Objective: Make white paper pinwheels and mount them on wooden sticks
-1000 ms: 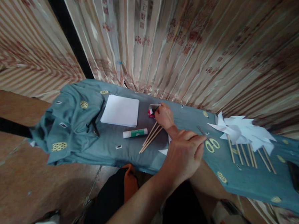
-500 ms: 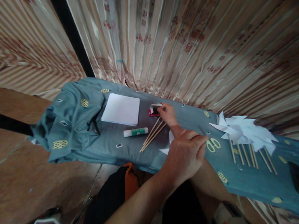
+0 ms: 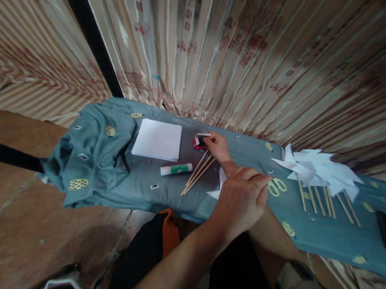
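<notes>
My forearms cross over the cloth-covered surface. My right hand (image 3: 219,147) reaches to a small red box (image 3: 199,143) with its lid up, its fingers pinched together at the opening; whatever they grip is hidden. Closer to me, my left hand (image 3: 240,196) is curled closed above the right forearm, and I cannot make out what it holds. Part of a white folded paper piece (image 3: 213,194) shows beside and beneath the left hand. Several thin wooden sticks (image 3: 198,175) lie just in front of the box, with a green and white glue stick (image 3: 176,169) to their left.
A stack of white paper (image 3: 157,139) lies at the left. Yellow-handled scissors (image 3: 278,187) rest right of my left hand. Further right are several white paper pinwheels (image 3: 321,170) on sticks and a dark object (image 3: 385,230). A patterned curtain (image 3: 213,55) hangs behind.
My right hand stays at the red box with its fingers at the opening. The left hand keeps its curled pose. The view has shifted very slightly.
</notes>
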Action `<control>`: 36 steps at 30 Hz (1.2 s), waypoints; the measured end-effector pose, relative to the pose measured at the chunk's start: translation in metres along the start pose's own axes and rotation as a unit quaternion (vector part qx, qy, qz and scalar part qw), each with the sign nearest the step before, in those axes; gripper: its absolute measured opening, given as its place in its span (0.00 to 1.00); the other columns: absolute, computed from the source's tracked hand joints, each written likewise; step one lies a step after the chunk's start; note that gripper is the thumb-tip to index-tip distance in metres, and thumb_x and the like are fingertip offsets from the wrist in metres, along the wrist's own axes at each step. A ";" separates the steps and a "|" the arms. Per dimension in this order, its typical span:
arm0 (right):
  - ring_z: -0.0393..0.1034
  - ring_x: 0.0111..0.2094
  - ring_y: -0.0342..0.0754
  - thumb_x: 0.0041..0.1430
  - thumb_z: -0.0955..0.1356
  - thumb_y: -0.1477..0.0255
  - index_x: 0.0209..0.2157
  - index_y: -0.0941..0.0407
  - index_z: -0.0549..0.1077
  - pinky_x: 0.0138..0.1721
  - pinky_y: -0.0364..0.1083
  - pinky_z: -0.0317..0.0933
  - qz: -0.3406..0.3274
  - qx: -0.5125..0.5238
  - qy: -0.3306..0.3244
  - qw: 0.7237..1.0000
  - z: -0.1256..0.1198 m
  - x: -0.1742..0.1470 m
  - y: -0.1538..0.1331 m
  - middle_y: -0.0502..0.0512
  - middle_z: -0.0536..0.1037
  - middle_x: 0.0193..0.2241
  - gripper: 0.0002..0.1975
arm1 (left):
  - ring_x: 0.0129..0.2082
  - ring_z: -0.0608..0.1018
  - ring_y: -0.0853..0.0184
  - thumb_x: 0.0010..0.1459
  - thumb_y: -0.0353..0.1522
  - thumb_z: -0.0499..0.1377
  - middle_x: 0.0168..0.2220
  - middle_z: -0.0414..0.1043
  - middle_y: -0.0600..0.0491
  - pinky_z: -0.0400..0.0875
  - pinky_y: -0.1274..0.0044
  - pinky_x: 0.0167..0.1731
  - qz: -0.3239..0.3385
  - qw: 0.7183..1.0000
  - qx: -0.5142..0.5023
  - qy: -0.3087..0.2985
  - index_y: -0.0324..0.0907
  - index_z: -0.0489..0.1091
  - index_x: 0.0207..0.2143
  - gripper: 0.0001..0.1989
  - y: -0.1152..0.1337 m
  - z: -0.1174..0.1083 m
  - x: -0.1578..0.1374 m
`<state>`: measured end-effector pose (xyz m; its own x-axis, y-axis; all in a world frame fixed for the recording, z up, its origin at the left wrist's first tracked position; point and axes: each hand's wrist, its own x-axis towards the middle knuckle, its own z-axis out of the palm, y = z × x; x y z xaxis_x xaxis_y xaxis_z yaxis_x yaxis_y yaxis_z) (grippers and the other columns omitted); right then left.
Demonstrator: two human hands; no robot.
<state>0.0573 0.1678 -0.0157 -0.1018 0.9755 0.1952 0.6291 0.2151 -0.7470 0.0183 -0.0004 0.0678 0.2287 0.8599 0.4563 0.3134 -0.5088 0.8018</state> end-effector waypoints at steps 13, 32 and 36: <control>0.69 0.53 0.52 0.51 0.69 0.71 0.18 0.56 0.67 0.57 0.52 0.57 0.032 -0.028 0.021 0.999 -0.007 -0.006 -0.018 0.61 0.73 0.51 0.11 | 0.42 0.77 0.63 0.63 0.27 0.52 0.39 0.77 0.48 0.73 0.71 0.46 0.005 1.000 -0.007 0.009 0.39 0.75 0.44 0.13 0.000 -0.001 0.000; 0.71 0.47 0.52 0.49 0.71 0.60 0.11 0.53 0.64 0.52 0.50 0.59 0.057 0.159 0.019 0.985 -0.003 0.004 0.006 0.50 0.73 0.20 0.21 | 0.43 0.76 0.63 0.63 0.28 0.52 0.41 0.77 0.47 0.71 0.72 0.48 0.009 1.000 0.002 0.004 0.37 0.74 0.45 0.13 -0.001 -0.002 0.000; 0.71 0.44 0.52 0.44 0.73 0.54 0.12 0.54 0.65 0.49 0.50 0.61 0.078 0.208 0.014 0.975 -0.003 0.004 0.007 0.51 0.74 0.22 0.22 | 0.43 0.77 0.62 0.63 0.27 0.52 0.40 0.77 0.46 0.71 0.72 0.48 0.012 1.000 -0.005 0.007 0.35 0.75 0.45 0.13 0.000 -0.003 0.000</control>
<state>0.0631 0.1733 -0.0180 -0.0051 0.9975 0.0706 0.2680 0.0694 -0.9609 0.0158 0.0001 0.0685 0.2235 0.8482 0.4801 0.2996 -0.5285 0.7943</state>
